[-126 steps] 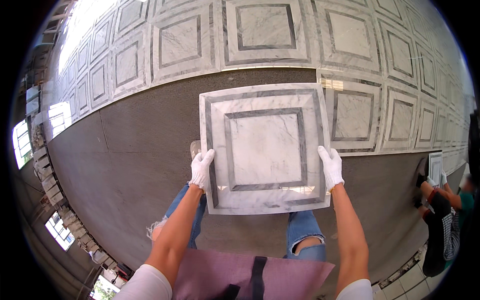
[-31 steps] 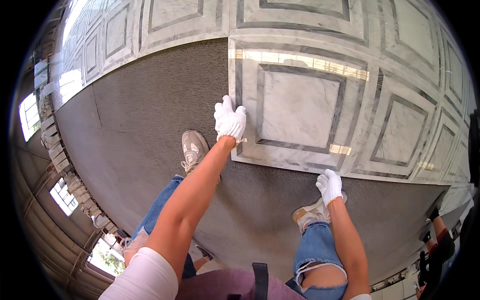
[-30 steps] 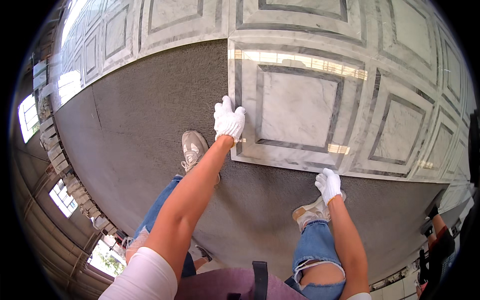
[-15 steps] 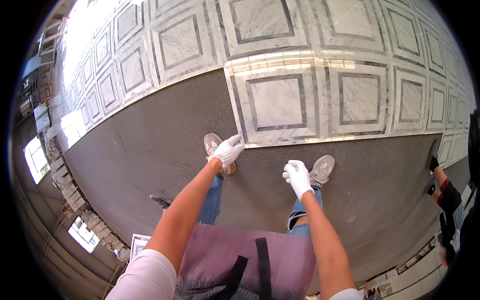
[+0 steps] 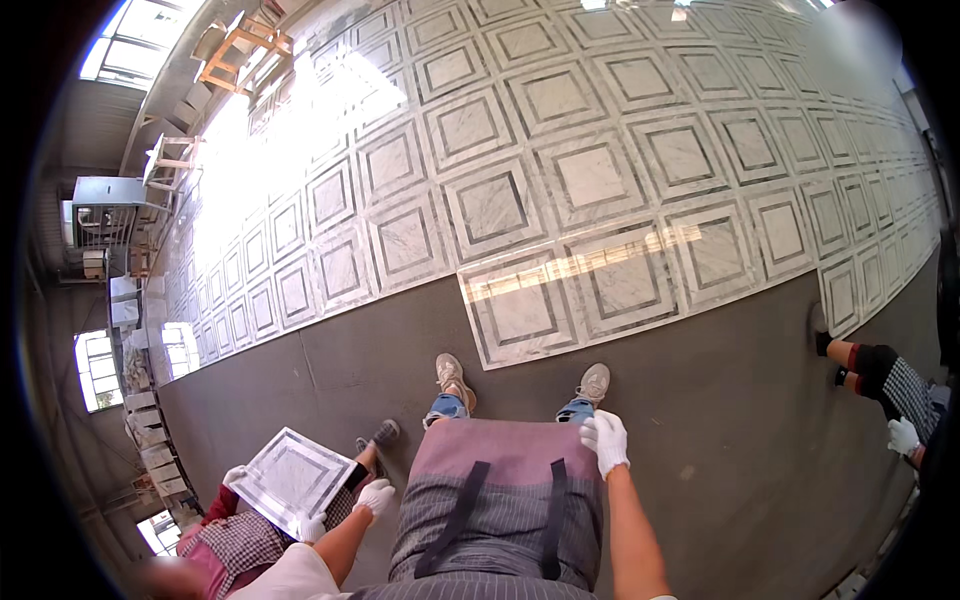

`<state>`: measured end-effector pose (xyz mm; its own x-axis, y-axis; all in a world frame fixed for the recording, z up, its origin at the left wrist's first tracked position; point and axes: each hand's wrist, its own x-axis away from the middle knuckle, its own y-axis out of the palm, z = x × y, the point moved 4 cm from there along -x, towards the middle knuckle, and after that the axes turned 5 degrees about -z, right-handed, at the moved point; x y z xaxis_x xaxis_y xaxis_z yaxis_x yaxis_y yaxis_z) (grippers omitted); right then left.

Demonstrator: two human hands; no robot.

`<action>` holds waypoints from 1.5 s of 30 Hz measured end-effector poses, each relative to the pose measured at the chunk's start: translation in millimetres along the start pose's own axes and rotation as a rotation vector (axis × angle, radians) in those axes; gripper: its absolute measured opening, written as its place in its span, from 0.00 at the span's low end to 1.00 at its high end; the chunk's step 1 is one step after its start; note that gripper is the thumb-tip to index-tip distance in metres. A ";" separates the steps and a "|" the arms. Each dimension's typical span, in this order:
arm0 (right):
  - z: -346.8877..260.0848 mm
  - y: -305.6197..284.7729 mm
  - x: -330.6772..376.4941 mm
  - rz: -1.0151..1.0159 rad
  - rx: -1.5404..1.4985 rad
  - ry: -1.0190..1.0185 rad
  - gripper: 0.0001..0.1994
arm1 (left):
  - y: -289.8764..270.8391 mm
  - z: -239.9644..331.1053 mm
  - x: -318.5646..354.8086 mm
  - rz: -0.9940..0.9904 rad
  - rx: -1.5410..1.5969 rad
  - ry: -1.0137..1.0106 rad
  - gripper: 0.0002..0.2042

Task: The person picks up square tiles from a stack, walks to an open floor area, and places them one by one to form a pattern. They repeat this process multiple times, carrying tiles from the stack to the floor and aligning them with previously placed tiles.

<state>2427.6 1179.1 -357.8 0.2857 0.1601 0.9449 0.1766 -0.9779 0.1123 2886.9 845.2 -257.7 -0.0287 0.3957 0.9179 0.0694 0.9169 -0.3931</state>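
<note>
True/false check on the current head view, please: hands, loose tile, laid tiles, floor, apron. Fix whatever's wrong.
1. The person's left hand and right hand both wear white gloves. True.
2. The right hand grips a tile. False: it holds no tile and is by the edge of the apron.
3. A co-worker at lower left holds the loose tile. True.
4. The laid tiles lie beyond the person's shoes. True.
5. The floor around those shoes is bright white. False: the floor is dark grey.
6. The apron is all green. False: it is pink and striped grey.
</note>
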 end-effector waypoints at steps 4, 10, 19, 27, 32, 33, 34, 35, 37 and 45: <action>28.0 -160.3 90.8 0.269 -0.160 -0.017 0.10 | 1.7 14.8 55.0 -0.361 -0.118 0.026 0.28; 237.6 -367.3 277.3 0.790 -0.552 -0.013 0.11 | -64.3 176.0 49.9 -0.269 0.088 0.171 0.23; 520.6 -58.7 302.8 0.531 0.201 -0.002 0.07 | -63.8 233.2 14.6 -0.543 0.400 0.495 0.15; 581.5 82.1 276.9 0.417 0.149 0.156 0.20 | -15.1 241.7 7.9 -0.603 -0.473 0.444 0.20; 472.3 -9.1 329.2 0.783 -0.492 -0.008 0.20 | 9.8 325.3 46.6 -0.651 -0.299 0.502 0.04; 479.6 -23.3 323.5 0.850 -0.263 0.021 0.21 | 29.0 338.1 59.5 -0.644 -0.240 0.496 0.05; 488.1 -36.3 322.3 0.844 -0.316 0.021 0.22 | 48.4 341.1 102.1 -0.486 -0.366 0.565 0.08; 497.7 -43.9 322.8 0.868 -0.438 0.022 0.21 | 59.8 354.6 86.0 -0.638 -0.319 0.576 0.04; 520.1 -70.3 327.5 0.900 -0.654 0.003 0.18 | 113.8 357.1 95.5 -0.622 -0.417 0.602 0.06; 608.3 -177.9 417.8 0.782 -1.377 -0.127 0.14 | 411.5 289.3 267.8 -0.635 -1.337 1.116 0.21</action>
<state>3088.5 1502.0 -170.1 -0.0215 -0.4782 0.8780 -0.9765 -0.1781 -0.1210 2619.3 1343.6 -189.2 0.1886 -0.6715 0.7166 0.9730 0.0291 -0.2289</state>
